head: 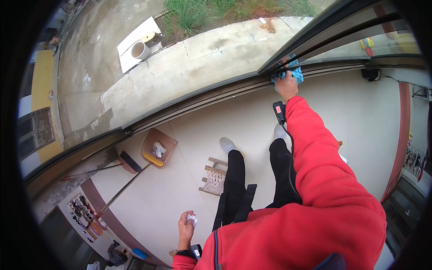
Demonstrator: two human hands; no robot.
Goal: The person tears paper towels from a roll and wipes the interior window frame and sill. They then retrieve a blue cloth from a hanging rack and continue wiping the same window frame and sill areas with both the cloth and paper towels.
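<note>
My right hand (287,85) is stretched out at the upper right and presses a blue cloth (296,75) against the dark frame of a sliding glass door or window (260,72), where the sash edge meets the track. Lower down, my left hand (186,224) hangs beside my body, its fingers curled around a crumpled white tissue or cloth (192,220). A small black device with a cable (279,113) is at my right wrist. Another dark device (196,251) sits at my left wrist.
A dustpan (172,144) holding crumpled white litter and a broom (130,162) are at the left. A small wooden stool with a woven seat (214,182) is beside my leg. Beyond the track stands a white pot (141,50) on a white board (126,62).
</note>
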